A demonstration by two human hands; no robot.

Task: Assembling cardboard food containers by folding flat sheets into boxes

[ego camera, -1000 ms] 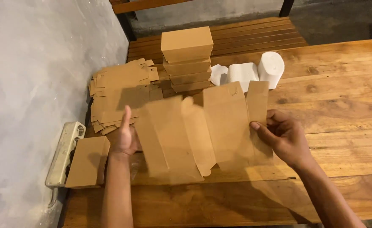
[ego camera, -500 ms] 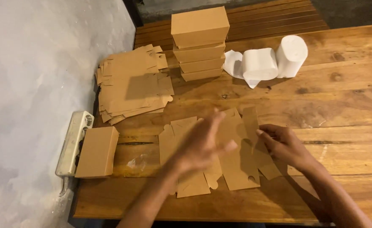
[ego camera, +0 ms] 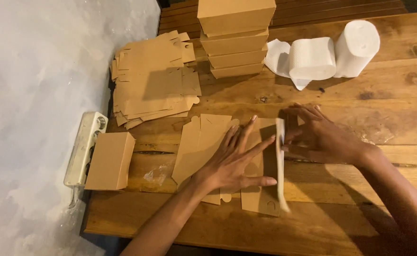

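Flat brown cardboard box blank (ego camera: pixel 203 142), die-cut with tabs, lying on the wooden plank table (ego camera: pixel 360 95) near its front edge; long axis running roughly left to right across the table, tabbed edges toward the near and far sides. One side panel at its right end is folded up on edge, showing as a thin pale strip running near to far. Left hand (ego camera: pixel 234 159): open, fingers spread, palm pressed flat on the middle of the blank, fingertips toward the raised panel. Right hand (ego camera: pixel 320 137): open, fingers extended together, touching the outer face of the upright panel. Beyond the blank, at the far left, a loose pile of flat brown cardboard blanks (ego camera: pixel 154 78); beside it a stack of folded brown cardboard boxes (ego camera: pixel 234 38); further right, two white paper rolls (ego camera: pixel 334 54). At the left table edge, a single folded brown box (ego camera: pixel 110 161) beside a white power strip (ego camera: pixel 83 147), against the grey wall (ego camera: pixel 38 71).
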